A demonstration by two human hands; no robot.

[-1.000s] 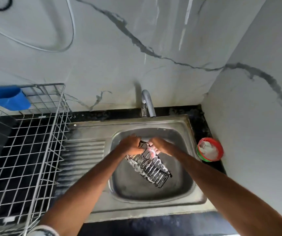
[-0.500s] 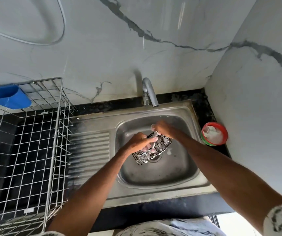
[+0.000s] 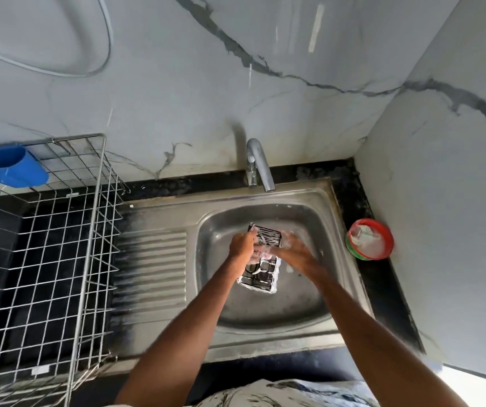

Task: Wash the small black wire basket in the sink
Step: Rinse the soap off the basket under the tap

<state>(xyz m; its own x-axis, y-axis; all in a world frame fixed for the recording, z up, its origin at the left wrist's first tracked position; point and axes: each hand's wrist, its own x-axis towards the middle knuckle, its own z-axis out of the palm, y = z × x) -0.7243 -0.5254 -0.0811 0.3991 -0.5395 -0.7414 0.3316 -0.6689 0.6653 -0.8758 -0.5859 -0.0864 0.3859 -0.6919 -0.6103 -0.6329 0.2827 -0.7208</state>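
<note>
Small black wire basket (image 3: 260, 276) sits mid-frame, held over the sink (image 3: 265, 315) bowl, all foamy. Left hand (image 3: 241, 245) has its grip curled round the basket's left edge. Right hand (image 3: 293, 254) lies across it, soapy too, but honestly can't tell its grip.

Black countertop (image 3: 344, 177) running along the marble wall, dim and smeared at the near edge. Set into it, steel sink (image 3: 265, 349), ribbed drainboard (image 3: 150, 259) on its left. Standing far left, wire dish rack (image 3: 87, 259). Tucked in the right corner, red-rimmed tub (image 3: 370, 239), possibly holding white soap.
</note>
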